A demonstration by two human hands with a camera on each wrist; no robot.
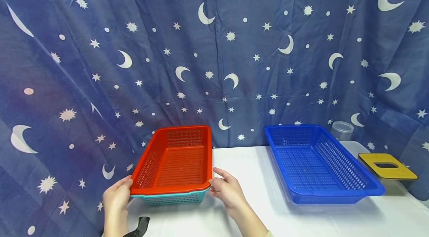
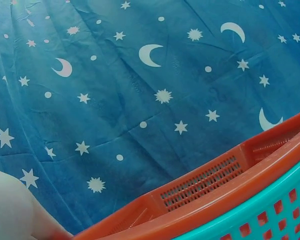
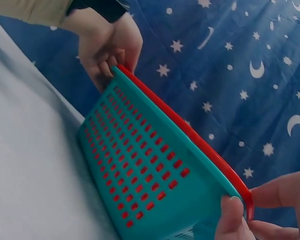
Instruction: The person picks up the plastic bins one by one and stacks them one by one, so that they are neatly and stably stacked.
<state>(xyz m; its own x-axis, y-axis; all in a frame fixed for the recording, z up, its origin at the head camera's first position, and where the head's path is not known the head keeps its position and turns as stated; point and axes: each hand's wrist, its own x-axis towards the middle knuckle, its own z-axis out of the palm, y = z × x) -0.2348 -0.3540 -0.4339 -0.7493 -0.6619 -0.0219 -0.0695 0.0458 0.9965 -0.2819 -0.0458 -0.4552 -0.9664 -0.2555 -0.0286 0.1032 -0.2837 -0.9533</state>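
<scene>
A red basket sits nested inside a teal basket on the left of the table. At the near left corner my left hand grips the rims, its fingers curled underneath in the right wrist view. My right hand pinches the opposite near corner, thumb and fingers on the stacked rims. Rows of small holes pierce the teal side wall, and red shows through them. Whether the stack's base touches the table cannot be told. The red basket's visible inside holds nothing.
A blue basket stands to the right on the white table. Beyond it are a clear round container and a yellow-topped box with a slot. A starry blue curtain hangs behind. A black strap shows near my left wrist.
</scene>
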